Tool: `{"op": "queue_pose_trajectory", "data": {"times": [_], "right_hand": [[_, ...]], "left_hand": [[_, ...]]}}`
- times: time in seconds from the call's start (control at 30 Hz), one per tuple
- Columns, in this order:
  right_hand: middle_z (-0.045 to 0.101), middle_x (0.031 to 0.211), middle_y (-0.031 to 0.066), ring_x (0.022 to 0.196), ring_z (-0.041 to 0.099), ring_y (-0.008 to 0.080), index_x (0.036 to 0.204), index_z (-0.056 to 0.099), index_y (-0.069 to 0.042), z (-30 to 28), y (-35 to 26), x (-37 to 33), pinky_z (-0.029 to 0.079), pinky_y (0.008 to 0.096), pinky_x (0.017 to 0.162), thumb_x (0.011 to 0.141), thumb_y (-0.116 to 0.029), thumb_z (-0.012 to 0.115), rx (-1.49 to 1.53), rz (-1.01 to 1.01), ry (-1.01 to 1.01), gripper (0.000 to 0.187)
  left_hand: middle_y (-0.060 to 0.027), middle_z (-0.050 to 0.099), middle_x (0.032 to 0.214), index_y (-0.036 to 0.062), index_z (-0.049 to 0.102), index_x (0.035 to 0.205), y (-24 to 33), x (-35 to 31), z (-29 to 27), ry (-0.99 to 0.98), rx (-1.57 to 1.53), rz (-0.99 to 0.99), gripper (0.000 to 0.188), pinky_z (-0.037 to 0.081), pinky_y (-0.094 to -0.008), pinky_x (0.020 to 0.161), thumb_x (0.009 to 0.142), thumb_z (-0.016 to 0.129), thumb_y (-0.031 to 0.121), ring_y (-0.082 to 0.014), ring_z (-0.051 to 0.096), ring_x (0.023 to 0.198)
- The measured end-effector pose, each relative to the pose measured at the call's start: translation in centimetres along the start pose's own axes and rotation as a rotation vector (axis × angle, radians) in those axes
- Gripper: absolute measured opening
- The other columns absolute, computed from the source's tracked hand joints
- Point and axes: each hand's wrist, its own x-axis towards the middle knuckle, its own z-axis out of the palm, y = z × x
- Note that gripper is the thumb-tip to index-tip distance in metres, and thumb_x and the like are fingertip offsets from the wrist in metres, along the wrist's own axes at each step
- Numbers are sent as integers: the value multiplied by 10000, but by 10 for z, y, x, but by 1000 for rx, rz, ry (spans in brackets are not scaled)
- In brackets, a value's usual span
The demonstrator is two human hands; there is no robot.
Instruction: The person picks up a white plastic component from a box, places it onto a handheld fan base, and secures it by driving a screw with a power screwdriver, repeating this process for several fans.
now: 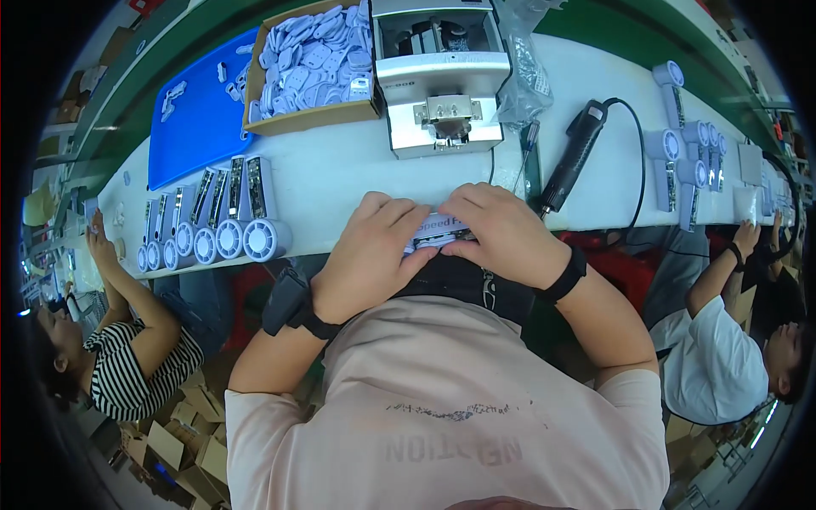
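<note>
Close to my body, at the table's near edge, both hands are closed round one pale lavender plastic housing (442, 225) with a dark strip of parts along its lower side. My left hand (374, 246) grips its left end, thumb underneath. On the other end, my right hand (501, 234) presses with fingers above and thumb below. Much of the housing is hidden by my fingers. To the left stands a row of several open handheld fan bodies (266, 240), round heads toward me, circuit boards showing in their handles.
A silver machine (446, 85) stands ahead, beside a cardboard box (314, 125) of lavender plastic parts and a blue tray (191, 127). A black electric screwdriver (574, 157) with a cord lies at right. More fan bodies (667, 149) are farther right. People sit on both sides.
</note>
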Motion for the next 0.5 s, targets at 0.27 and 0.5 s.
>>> {"op": "queue_pose_trajectory", "data": {"times": [0.27, 0.5], "right_hand": [[670, 1089, 98, 1019, 639, 319, 1146, 682, -33, 4, 7, -2, 531, 444, 889, 820, -217, 815, -13, -62, -12, 397], [672, 1142, 91, 1056, 622, 293, 1156, 687, -30, 2, 9, -3, 509, 422, 922, 818, -222, 797, -54, -53, -106, 404]], "left_hand": [[-136, 654, 1185, -8, 668, 1257, 2, -1, 6, -4, 62, -8, 498, 492, -447, 950, 827, 809, 199, -358, 576, 1057], [-123, 663, 1177, 2, 673, 1261, 3, 3, 7, -43, 76, 4, 519, 492, -447, 941, 796, 824, 176, -347, 579, 1046]]}}
